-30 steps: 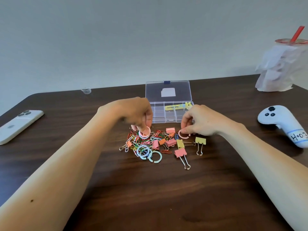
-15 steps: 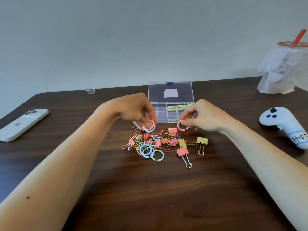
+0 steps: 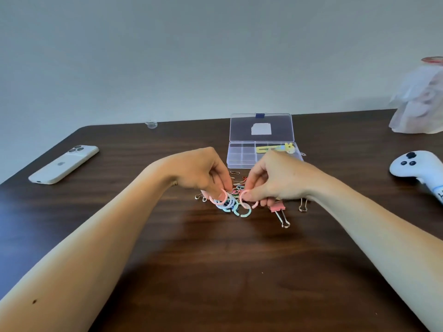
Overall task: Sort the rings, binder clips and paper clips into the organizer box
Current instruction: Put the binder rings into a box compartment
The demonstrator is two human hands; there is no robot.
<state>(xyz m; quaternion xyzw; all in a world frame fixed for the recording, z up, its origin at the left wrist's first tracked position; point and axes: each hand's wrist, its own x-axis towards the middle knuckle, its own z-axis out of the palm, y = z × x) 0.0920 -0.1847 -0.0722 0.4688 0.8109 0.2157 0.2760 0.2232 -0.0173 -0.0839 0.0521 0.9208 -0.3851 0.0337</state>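
Forearms: both enter from the bottom corners, cut off by the frame.
Table (image 3: 215,271): bare dark wood at 6 o'clock of the pile.
Left hand (image 3: 199,171): fingertips pinched on a pink ring (image 3: 221,198) over the pile.
Right hand (image 3: 273,178): fingers closed on a second pink ring (image 3: 244,196); how many rings it holds is hard to tell.
Pile (image 3: 236,188): mostly hidden behind both hands; blue rings (image 3: 227,206) and a pink binder clip (image 3: 278,209) show at the near edge.
Organizer box (image 3: 242,154): 12 o'clock of the pile, lid open, near right corner covered by the right hand.
Phone (image 3: 64,164): 10 o'clock, well apart.
Controller (image 3: 417,166): 3 o'clock, cut off at the frame edge.
Bag (image 3: 419,101): 2 o'clock, blurred, cut off.
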